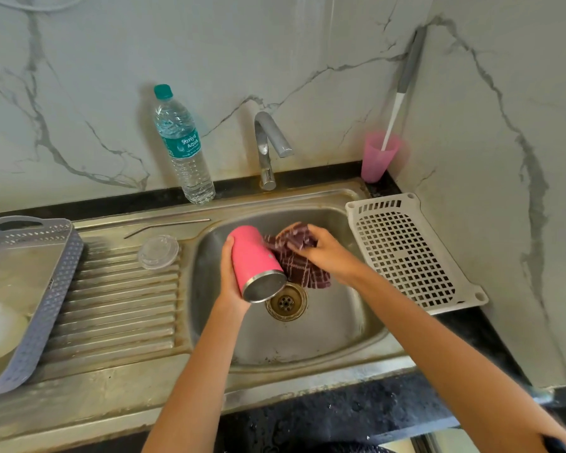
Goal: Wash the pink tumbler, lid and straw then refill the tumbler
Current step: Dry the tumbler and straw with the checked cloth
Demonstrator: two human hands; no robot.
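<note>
We hold the pink tumbler (pixel 257 259) over the drain (pixel 286 302) for wiping.
Our left hand (pixel 231 276) wraps the tumbler, tilted so drips should fall in; our right hand (pixel 324 248) bunches a checked cloth (pixel 294 259) against its side. Left of the drain lie lid (pixel 158 251) and straw (pixel 167 225), water bottle (pixel 183 148) behind-left, all out of our way.

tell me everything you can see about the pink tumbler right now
The pink tumbler is a smooth cylinder with a pink coated body and a bare steel band at the end tilted down toward the camera, apparently its open mouth. The left hand grips it from its left side, holding it slanted over the sink basin, just above the drain. A dark chequered cloth, bunched in the right hand, presses against its right side.
</note>
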